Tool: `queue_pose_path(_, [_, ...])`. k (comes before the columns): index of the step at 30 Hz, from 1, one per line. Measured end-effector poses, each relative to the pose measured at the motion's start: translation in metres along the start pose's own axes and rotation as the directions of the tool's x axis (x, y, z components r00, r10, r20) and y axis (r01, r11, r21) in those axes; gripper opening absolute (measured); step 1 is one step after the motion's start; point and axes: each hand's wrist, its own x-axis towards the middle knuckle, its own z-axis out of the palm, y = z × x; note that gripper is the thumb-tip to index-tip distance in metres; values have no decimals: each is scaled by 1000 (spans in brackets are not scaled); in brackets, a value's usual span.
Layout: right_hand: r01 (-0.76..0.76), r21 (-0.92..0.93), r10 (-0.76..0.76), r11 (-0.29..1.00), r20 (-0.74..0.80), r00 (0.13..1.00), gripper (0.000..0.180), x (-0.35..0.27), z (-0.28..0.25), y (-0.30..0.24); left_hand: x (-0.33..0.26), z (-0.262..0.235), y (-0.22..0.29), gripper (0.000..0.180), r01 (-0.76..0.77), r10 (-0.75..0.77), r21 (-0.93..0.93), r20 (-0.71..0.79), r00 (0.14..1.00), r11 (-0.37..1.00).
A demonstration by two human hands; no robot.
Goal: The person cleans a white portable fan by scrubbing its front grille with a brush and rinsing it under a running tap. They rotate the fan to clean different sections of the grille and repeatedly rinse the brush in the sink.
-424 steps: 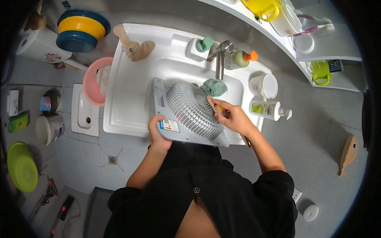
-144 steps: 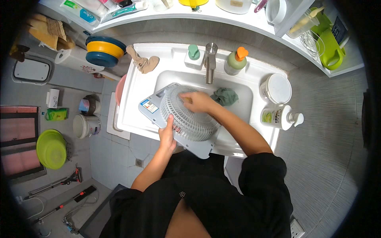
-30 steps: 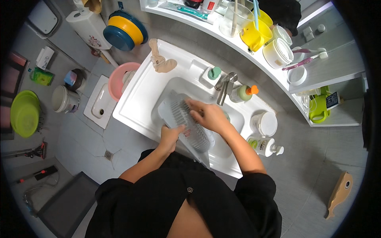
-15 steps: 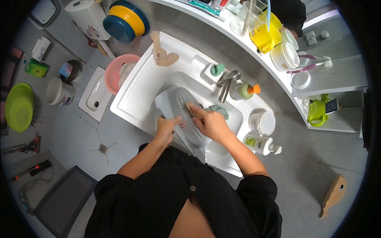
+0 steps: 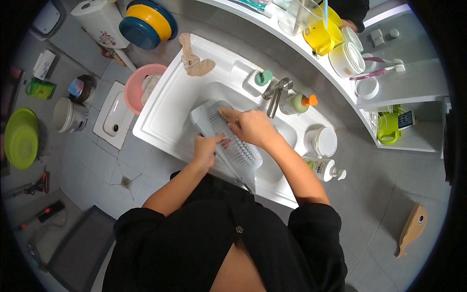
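Note:
A pale grey, translucent plastic slatted cover [image 5: 242,155] is tilted over the white sink [image 5: 158,114], its near end past the front rim. My left hand [image 5: 206,150] grips its left edge, some fingers hidden behind the plastic. My right hand [image 5: 252,126] lies across the slats from the right, fingers stretched toward the cover's far end. I see nothing held in the right hand; its palm side is hidden. The metal faucet [image 5: 275,101] stands just beyond this hand.
Along the sink's back rim are a beige stocking-like cloth [image 5: 197,63], a green-capped bottle [image 5: 258,82] and an orange-topped pump bottle [image 5: 297,103]. A white tub [image 5: 321,141] and white pump bottle [image 5: 323,169] stand at right. A pink basin [image 5: 134,92] sits left; a curved shelf [image 5: 272,22] overhangs behind.
My right hand has slid left and farther along the slats toward the cover's far end. My left hand keeps its hold. The green cloth in the sink is now mostly hidden.

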Motion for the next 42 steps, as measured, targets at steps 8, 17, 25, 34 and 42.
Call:
queue_pose_path(8, [-149,99,130,984,175,976,40,-67,-22,-21,20,3,-6,20,59,-58,-81,11,998,995])
queue_pose_path(17, [-192,-30,192,981,5,981,40,5,-1,-5,17,18,5,23,102,-102,-25,7,995,994])
queue_pose_path(25, [-337,-138,345,931,39,938,41,-90,-2,-12,23,7,8,21,87,-87,-13,25,996,996])
queue_pose_path(34, [-393,253,408,884,-7,913,39,-35,5,0,27,-1,13,25,82,-82,28,23,996,996])
queue_pose_path(42, [-501,636,543,587,150,826,45,-67,25,40,4,-12,5,43,-51,104,-147,381,919,988])
